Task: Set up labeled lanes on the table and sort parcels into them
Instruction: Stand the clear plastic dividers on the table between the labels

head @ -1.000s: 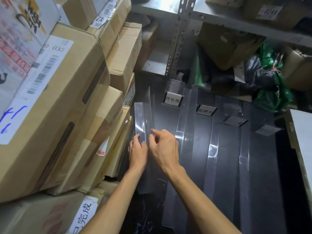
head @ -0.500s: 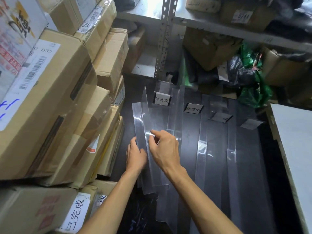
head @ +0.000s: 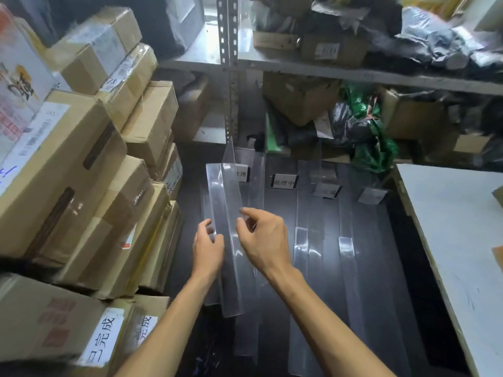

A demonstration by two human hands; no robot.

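A long clear plastic divider (head: pixel 223 202) with an upright fin stands on the dark table (head: pixel 381 268) at the left. My left hand (head: pixel 208 251) holds its left flange, fingers curled at the edge. My right hand (head: pixel 262 240) pinches the fin from the right with thumb and fingertips. More clear dividers (head: pixel 300 257) (head: pixel 347 262) lie in parallel to the right. Small label stands (head: pixel 283 182) (head: pixel 326 190) (head: pixel 371 195) line the far ends of the lanes; a further label (head: pixel 241 174) shows partly through the held divider.
Stacked cardboard parcels (head: pixel 81 164) crowd the left side right up to the table edge. Metal shelving (head: pixel 299 69) at the back holds boxes and black and green bags (head: pixel 373 137). A white board (head: pixel 457 240) borders the table on the right.
My view has tilted up, showing more shelving. Both hands keep hold of the left divider, which sits slightly more to the right relative to the first label.
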